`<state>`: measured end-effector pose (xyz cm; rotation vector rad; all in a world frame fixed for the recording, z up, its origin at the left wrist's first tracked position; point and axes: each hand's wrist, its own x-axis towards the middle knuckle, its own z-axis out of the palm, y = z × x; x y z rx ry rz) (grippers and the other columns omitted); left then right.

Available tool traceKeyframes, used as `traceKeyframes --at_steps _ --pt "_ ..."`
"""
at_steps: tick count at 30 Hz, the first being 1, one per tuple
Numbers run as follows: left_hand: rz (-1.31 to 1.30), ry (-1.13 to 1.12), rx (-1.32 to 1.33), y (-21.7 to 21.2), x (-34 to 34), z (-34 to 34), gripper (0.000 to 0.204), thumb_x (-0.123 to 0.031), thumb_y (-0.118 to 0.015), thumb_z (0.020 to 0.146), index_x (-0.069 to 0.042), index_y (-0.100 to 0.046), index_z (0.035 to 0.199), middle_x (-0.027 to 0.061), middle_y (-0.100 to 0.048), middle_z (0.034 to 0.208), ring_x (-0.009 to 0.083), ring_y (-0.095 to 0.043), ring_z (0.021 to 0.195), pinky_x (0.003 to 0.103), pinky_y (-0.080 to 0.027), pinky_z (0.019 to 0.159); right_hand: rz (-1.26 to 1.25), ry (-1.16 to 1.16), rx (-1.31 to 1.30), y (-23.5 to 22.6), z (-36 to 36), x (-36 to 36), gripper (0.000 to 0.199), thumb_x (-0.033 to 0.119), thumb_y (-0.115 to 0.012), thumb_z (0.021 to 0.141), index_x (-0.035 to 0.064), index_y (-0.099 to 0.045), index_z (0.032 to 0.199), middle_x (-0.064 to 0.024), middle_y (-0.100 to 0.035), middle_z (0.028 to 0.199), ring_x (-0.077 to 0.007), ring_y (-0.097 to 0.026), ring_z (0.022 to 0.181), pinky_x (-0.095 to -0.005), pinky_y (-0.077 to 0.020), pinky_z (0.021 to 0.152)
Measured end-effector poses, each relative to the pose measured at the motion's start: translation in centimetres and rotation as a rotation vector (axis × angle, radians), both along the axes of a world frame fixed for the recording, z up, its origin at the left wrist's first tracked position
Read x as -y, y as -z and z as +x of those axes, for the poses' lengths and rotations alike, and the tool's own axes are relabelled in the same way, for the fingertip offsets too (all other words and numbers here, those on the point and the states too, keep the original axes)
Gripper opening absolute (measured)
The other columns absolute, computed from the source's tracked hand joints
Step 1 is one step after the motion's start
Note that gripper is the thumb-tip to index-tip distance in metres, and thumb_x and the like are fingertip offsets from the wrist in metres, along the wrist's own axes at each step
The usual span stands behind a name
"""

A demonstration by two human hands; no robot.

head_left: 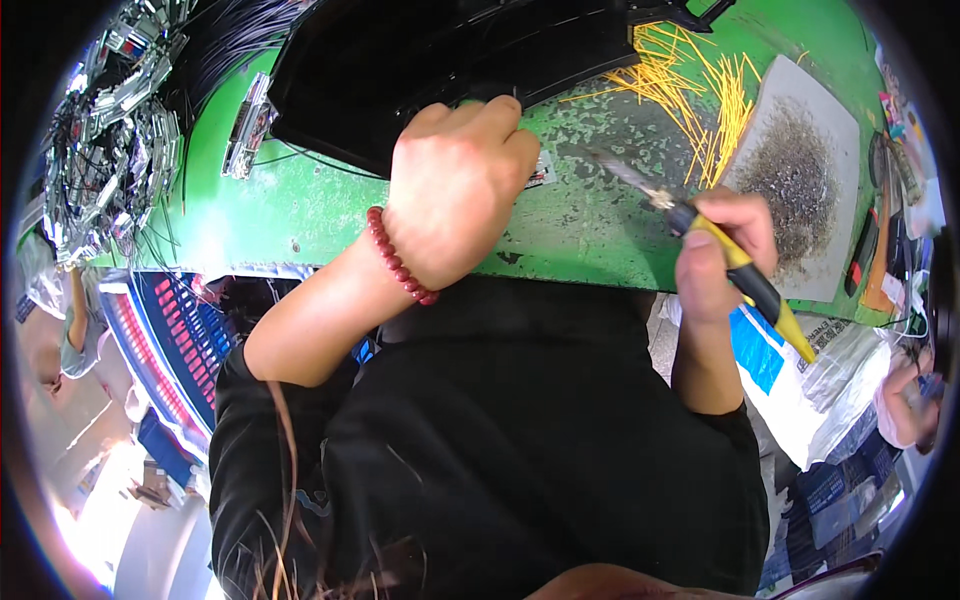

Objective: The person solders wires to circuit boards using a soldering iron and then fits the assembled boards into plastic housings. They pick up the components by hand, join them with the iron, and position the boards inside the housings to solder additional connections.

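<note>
My right hand (728, 250) grips a soldering iron (742, 268) with a yellow and black handle. Its metal tip points left over the green table (590, 225), a short way from my left hand (462, 185). That left hand is closed, knuckles up, a red bead bracelet at its wrist. Past its fingers pokes the end of a small silvery part (541, 170); the rest of the part and the fingertips are hidden under the hand. On the hand's other side a thin black cable (335, 165) runs along the table.
Behind my left hand lies a large black plastic tray (400, 75). Yellow wires (715, 120) are scattered at the far right, beside a grey board (835, 140) covered in dark residue. Bundled silvery parts with black cables (120, 150) pile up at left; a few (248, 130) lie nearer.
</note>
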<state>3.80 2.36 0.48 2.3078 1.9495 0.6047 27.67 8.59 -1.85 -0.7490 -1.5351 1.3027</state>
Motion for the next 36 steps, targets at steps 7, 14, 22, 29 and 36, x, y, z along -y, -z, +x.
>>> traceKeyframes --at_steps 7,14,22,29,36 --pt "-0.014 -0.013 0.018 0.0 0.0 0.0 0.015 -0.007 -0.070 0.071 -0.007 -0.056 0.066 0.0051 -0.053 0.074 0.0233 -0.058 0.068 0.035 -0.044 0.062 -0.088 -0.131 0.041 1.0 -1.6 0.3 0.023 0.008 -0.071 0.082 -0.0001 -0.056 0.097 -0.0031 -0.057 0.080 -0.0054 -0.049 0.067 -0.0209 -0.0382 0.059" --pt "-0.012 -0.014 -0.007 -0.2 -0.4 0.0 0.015 -0.005 -0.067 0.071 -0.008 -0.054 0.063 0.0045 -0.052 0.071 0.0221 -0.057 0.066 0.034 -0.044 0.060 -0.029 -0.116 0.055 0.9 -1.7 0.3 0.024 0.010 -0.072 0.082 0.0000 -0.056 0.097 -0.0042 -0.057 0.082 -0.0066 -0.048 0.067 -0.0212 -0.0376 0.060" --pt "-0.091 0.005 -0.059 -0.7 -0.8 0.0 0.012 -0.007 -0.066 0.071 -0.008 -0.056 0.063 0.0042 -0.053 0.071 0.0225 -0.058 0.067 0.034 -0.046 0.062 0.021 -0.184 0.098 1.0 -1.6 0.0 0.022 0.004 -0.069 0.080 0.0001 -0.056 0.097 -0.0063 -0.058 0.084 -0.0078 -0.051 0.068 -0.0222 -0.0401 0.060" --pt "-0.133 0.008 -0.082 -0.7 -1.0 0.1 0.010 -0.007 -0.066 0.071 -0.008 -0.059 0.065 0.0042 -0.054 0.072 0.0229 -0.059 0.069 0.035 -0.047 0.063 0.005 -0.095 0.047 1.1 -1.3 0.6 0.023 0.008 -0.070 0.080 0.0005 -0.055 0.096 -0.0093 -0.058 0.089 -0.0099 -0.050 0.071 -0.0236 -0.0406 0.064" --pt "-0.116 0.009 -0.092 -0.7 -0.9 0.0 0.010 -0.008 -0.066 0.071 -0.008 -0.059 0.064 0.0038 -0.055 0.072 0.0225 -0.059 0.067 0.034 -0.047 0.063 0.027 -0.070 0.060 1.3 -1.1 0.5 0.024 0.011 -0.072 0.080 0.0001 -0.055 0.095 -0.0083 -0.058 0.087 -0.0093 -0.050 0.070 -0.0234 -0.0403 0.063"
